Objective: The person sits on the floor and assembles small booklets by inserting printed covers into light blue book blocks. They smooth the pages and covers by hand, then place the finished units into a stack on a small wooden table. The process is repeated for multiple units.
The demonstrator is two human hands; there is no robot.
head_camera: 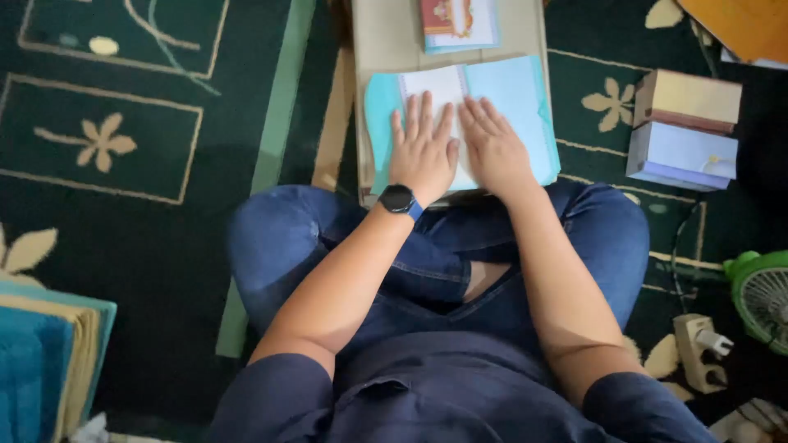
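Two hands, left (423, 153) and right (493, 148), are pressing on one light-blue paper sheet (525, 98). One patterned card (457, 22) is lying above it. Two stacked boxes (685, 127) are sitting at right, beside one green fan (763, 295) and one power strip (700, 351). One black wristwatch (399, 199) is showing.

Light-blue paper cover (517, 107) flat on cardboard (386, 41)

Looking down, I see my left hand (423, 152) and right hand (492, 148) pressed flat, side by side, on a light blue folded paper cover (517, 94) lying on a cardboard sheet (386, 37) over green patterned carpet (156, 230).
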